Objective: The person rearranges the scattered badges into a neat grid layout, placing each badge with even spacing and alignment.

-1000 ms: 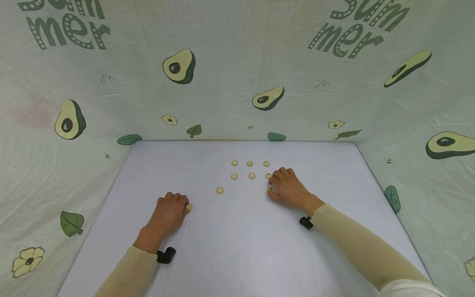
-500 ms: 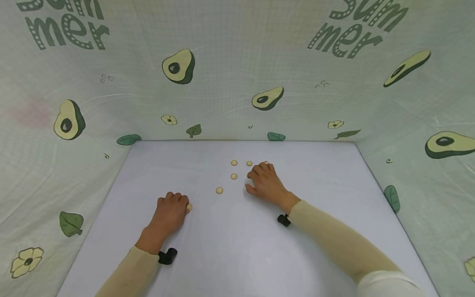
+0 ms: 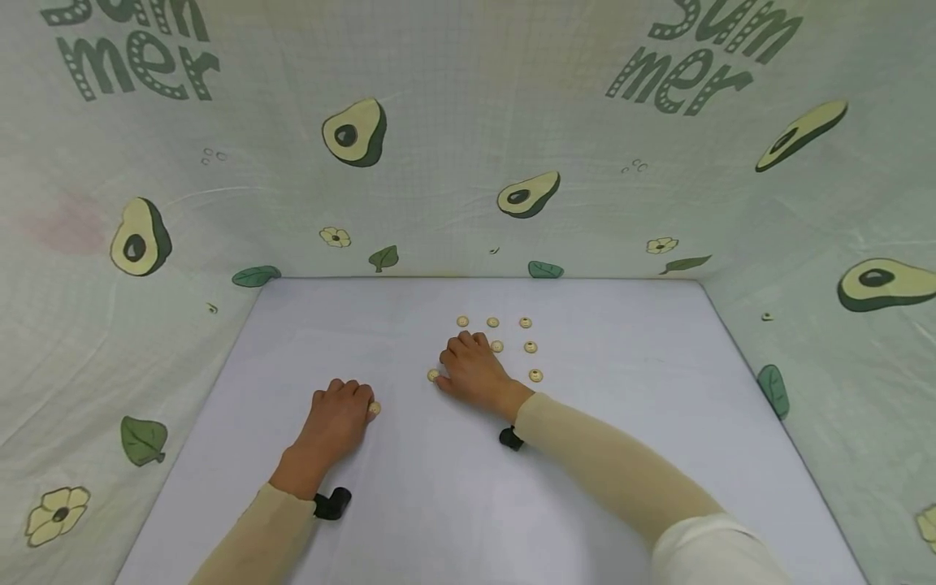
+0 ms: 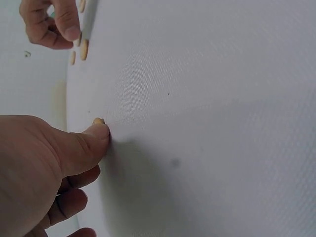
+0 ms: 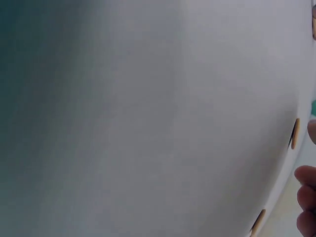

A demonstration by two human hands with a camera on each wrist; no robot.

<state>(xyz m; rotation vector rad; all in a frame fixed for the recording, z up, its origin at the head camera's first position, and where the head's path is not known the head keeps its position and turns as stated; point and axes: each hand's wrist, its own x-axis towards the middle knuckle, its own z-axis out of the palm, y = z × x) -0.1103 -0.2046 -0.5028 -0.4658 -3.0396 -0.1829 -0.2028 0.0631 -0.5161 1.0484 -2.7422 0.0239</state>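
Note:
My left hand [image 3: 337,422] pinches a round beige button [image 3: 374,408] at the front left; in the left wrist view, the rim of this button [image 4: 98,121] peeks out past the thumb. My right hand [image 3: 475,372] is over the left end of the button group, fingers bent and thumb apart. Close by its thumb lies a single button [image 3: 433,375]. At the right edge of the right wrist view, the fingers [image 5: 307,197] show nothing between them, with a button [image 5: 295,133] beside them. The right hand covers the left spot of the middle row.
Three buttons form the back row, among them one [image 3: 463,322] at left. More buttons [image 3: 530,347] lie right of my right hand, one [image 3: 536,375] nearer the front. They rest on a white table [image 3: 439,504], with a printed cloth [image 3: 439,146] rising behind it and along both sides.
My right hand has moved left across the buttons, from the right column to the left end, uncovering the right-hand buttons. The left hand has stayed in place with its button.

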